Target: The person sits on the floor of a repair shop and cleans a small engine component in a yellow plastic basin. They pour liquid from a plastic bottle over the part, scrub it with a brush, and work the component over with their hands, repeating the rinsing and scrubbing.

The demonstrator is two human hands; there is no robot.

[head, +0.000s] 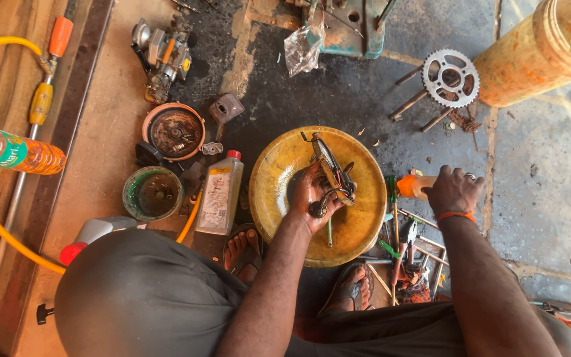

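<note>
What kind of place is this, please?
Probably a small engine or motorcycle repair workshop, with work done on the floor. A toothed metal sprocket lies on the oil-stained concrete floor, a small grey engine carburettor sits nearby, and loose hand tools lie beside a yellow basin.

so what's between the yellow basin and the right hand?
In the head view, a green-handled screwdriver stands between the yellow basin rim and the right hand, which grips an orange-handled tool.

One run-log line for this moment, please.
left hand: holds metal part over yellow basin | right hand: grips orange-handled tool | sprocket on floor
</note>
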